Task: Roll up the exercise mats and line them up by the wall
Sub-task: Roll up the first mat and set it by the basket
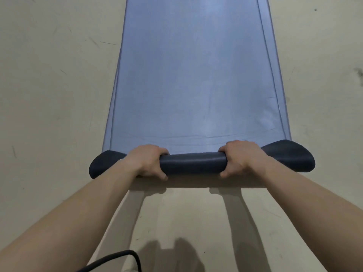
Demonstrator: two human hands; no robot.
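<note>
Where the pale floor [49, 95] fills the view, a blue exercise mat [196, 75] is seen laid flat on it, stretched from mid-frame toward 12 o'clock and out past the top edge. At its near end, on the 6 o'clock side of the flat sheet, a short dark roll [193, 162] has been formed, its two ends flared wider toward 9 and 3 o'clock. The roll is gripped by both hands. The left hand [149, 161] is closed over it on the 9 o'clock side, fingers curled over the top and thumb tucked beneath, and the right hand [240, 159] is wrapped round it likewise on the 3 o'clock side. A dark cable [117, 256] is seen at about 7 o'clock, well apart from the mat. No wall can be made out.

The rolling step is judged to be in hand and barely begun, since most of the mat lies unrolled. For the next move, the roll would need to be pushed toward 12 o'clock with even pressure from both hands, so that the flared ends are drawn in and the edges kept square.
</note>
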